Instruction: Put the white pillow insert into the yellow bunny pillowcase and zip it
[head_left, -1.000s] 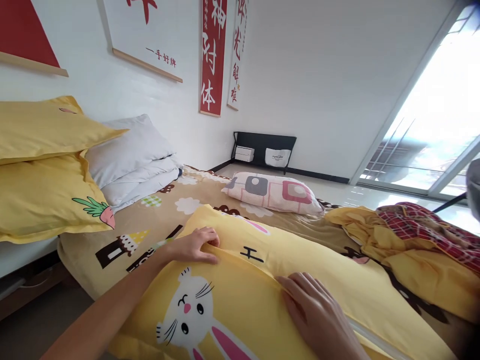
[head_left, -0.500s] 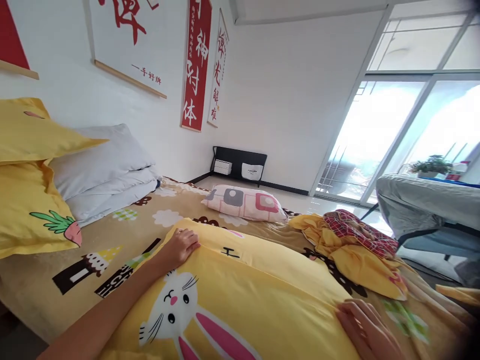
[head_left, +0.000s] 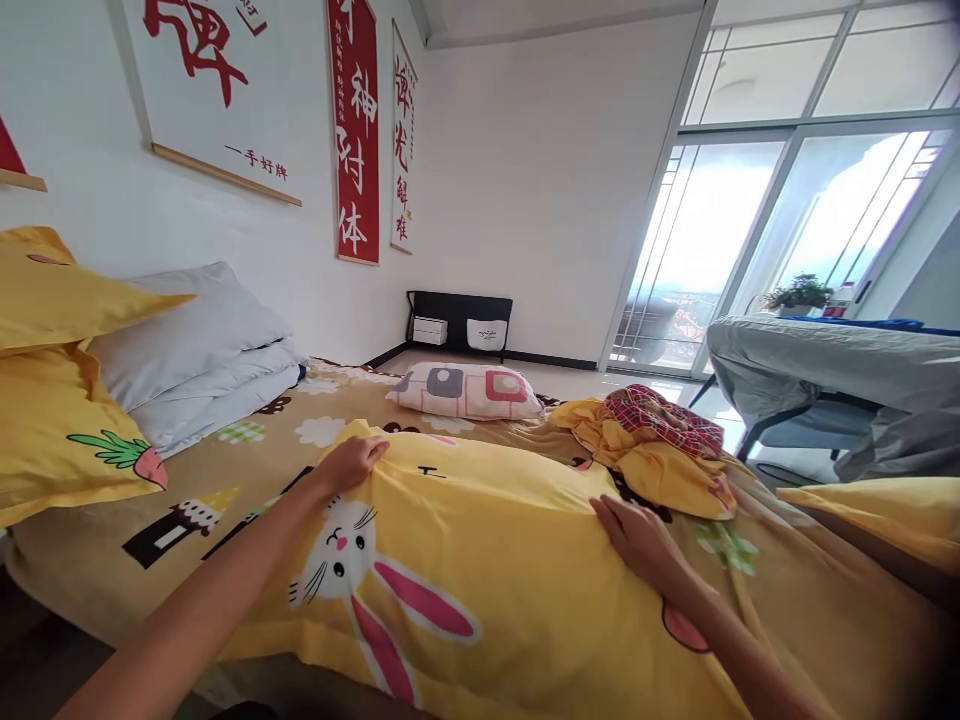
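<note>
Both hands on the yellow rabbit-print pillow (head_left: 480, 590), which lies across the near edge of the bed (head_left: 90, 560).

Near: left hand (head_left: 352, 462) at the pillow's far-left corner, fingers curled and pinching the cover fabric; right hand (head_left: 637, 540) rests flat on the far-right side, fingers spread, gripping nothing. My read: evening out the cover. To do it well, keep the left pinch firm as an anchor and stroke the right palm outward toward the edge so wrinkles run off; don't drag the whole pillow over the brown printed sheet (head_left: 300, 430). Mid: crumpled yellow and red plaid bedding (head_left: 652, 445) just beyond the right hand, pink patterned pillow (head_left: 465, 390) behind. Far left: stacked yellow pillows (head_left: 52, 420), folded white quilt (head_left: 202, 360) against the wall.
</note>
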